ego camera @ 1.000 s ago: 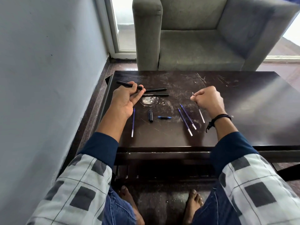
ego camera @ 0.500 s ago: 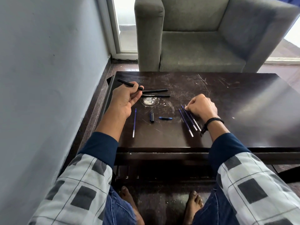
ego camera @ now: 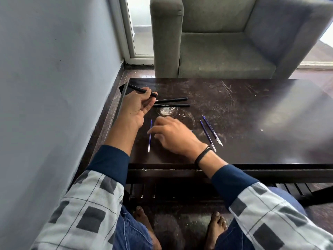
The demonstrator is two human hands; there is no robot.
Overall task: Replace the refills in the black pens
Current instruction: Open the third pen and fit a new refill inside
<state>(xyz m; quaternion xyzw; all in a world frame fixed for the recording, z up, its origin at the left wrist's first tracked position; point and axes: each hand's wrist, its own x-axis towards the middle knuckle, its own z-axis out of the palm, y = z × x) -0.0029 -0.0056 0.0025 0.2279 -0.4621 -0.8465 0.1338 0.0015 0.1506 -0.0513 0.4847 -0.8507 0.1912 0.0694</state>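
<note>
Left hand [ego camera: 134, 109]: upper left of the worktop, palm up, fingers curled round a black pen [ego camera: 139, 90]; pen's far end juts past the worktop's far left corner.
Right hand [ego camera: 173, 135]: centre of frame, reaching across toward the left; fingers loosely extended, narrow spread, nothing seen held; index tip at the single refill, contact too blurred to tell.
Single refill [ego camera: 149, 141]: flat on the worktop, nearly vertical in frame, just right of the left forearm, lower tip near the front edge.
Lying pens [ego camera: 172, 105]: two, side by side, just right of the left fingers and above the right hand.
Loose refills [ego camera: 207, 134]: right of centre, slanting side by side, apart from both hands, lower tips beside the black wristband [ego camera: 202, 156].
Worktop [ego camera: 252, 109]: left edge close along the wall [ego camera: 54, 87], thin strip of floor between; far edge just short of the armchair [ego camera: 216, 51]; wide scratched stretch with glare right of the loose refills.
</note>
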